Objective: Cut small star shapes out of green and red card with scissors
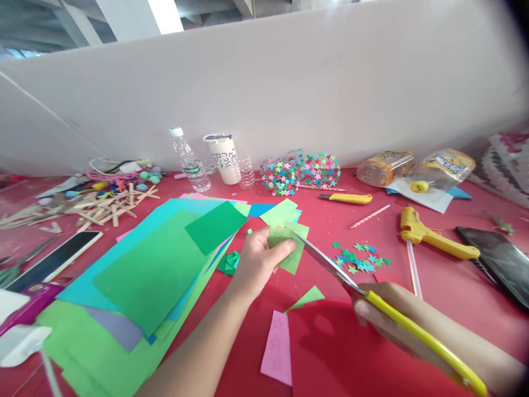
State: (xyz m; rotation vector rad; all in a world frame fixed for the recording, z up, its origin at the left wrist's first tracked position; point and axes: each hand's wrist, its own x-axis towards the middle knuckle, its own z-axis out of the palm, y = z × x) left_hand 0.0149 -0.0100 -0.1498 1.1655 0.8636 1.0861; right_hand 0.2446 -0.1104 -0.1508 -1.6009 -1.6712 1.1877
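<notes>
My left hand (258,256) pinches a light green paper piece (294,263) with a star drawn on it, thumb on top. In my right hand (386,309) is a pair of scissors (417,326) with yellow handles, its blade tips touching the green paper near my left thumb. The blades look nearly closed. Below them lie a pink paper strip (276,347) with drawn stars and a green scrap (308,298). Small cut stars (359,258) in green and blue are scattered beyond the scissors. Folded dark green pieces (228,263) sit beside my left wrist.
Stacked coloured paper (152,259) covers the left side. Wooden sticks (119,207) and a phone (53,259) lie farther left. At the back stand a bottle (192,165), a cup (223,157) and star-covered shapes (301,171). A yellow cutter (349,198) and glue gun (433,234) lie right.
</notes>
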